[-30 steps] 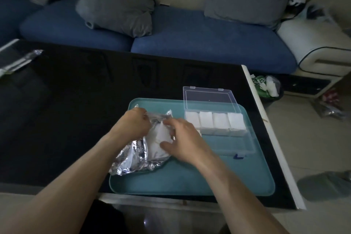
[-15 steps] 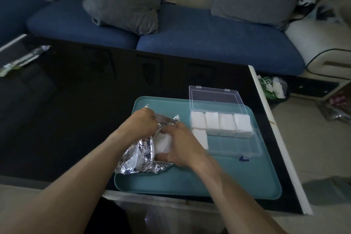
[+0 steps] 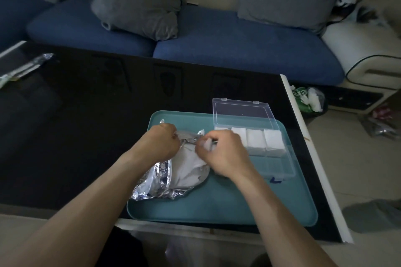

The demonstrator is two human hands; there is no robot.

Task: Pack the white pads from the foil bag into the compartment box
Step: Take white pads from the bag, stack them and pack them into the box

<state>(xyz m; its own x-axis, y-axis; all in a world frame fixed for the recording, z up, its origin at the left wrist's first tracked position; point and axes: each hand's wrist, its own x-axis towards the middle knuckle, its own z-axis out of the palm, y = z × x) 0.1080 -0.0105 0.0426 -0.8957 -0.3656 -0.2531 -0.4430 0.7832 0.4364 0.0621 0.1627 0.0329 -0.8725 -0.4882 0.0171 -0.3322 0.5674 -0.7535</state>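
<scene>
The left hand (image 3: 161, 143) grips the top edge of the foil bag (image 3: 165, 180), its fingers curled round the crumpled foil. The right hand (image 3: 221, 154) is just beside it at the bag's mouth, and its fingers pinch a small white piece, probably one pad (image 3: 207, 143) coming out; the view is dark, so I cannot be sure. The bag lies under both hands on the teal tray (image 3: 217, 206), which sits on the black counter (image 3: 86, 115).

To the right of the fingers, the compartment box (image 3: 280, 165) stands open. Its far row holds white pads (image 3: 256, 138) in four cells. The near row looks mostly unfilled, but the right hand hides its left part. How many pads remain in the bag is not visible.
</scene>
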